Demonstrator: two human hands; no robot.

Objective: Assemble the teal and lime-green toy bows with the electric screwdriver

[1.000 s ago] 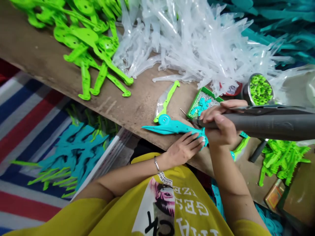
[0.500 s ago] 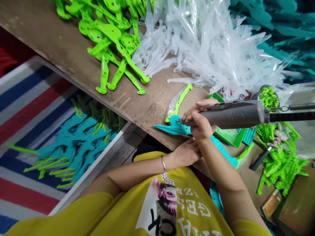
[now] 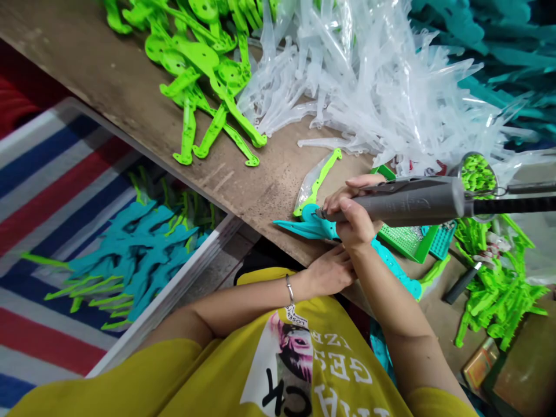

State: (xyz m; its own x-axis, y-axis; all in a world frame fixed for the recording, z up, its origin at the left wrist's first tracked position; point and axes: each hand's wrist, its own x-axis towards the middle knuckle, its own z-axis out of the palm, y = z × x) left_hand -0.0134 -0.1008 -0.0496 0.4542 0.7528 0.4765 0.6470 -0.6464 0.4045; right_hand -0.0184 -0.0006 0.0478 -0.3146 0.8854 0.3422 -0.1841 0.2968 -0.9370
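My right hand (image 3: 357, 217) is closed around a grey power screwdriver (image 3: 410, 201), held level with its tip pointing left. The tip meets the round end of a teal plastic part (image 3: 309, 213) lying at the table's edge. A lime-green strip (image 3: 321, 176) with a clear blade-shaped piece sticks up from that round end. My left hand (image 3: 328, 271) lies against the near side of the teal part, its fingers curled and partly hidden behind my right wrist. To the right, the teal part's other end (image 3: 406, 281) joins another green and clear piece (image 3: 434, 275).
Lime-green parts (image 3: 208, 75), clear plastic pieces (image 3: 369, 75) and teal parts (image 3: 490, 52) are heaped along the table's back. A green basket (image 3: 410, 246), a black-handled tool (image 3: 461, 285) and more green parts (image 3: 495, 301) lie right. Below left, a striped-lined box (image 3: 47, 341) holds teal-green assemblies.
The whole view has shifted slightly. Both hands, the screwdriver and the teal part keep the same positions relative to each other.
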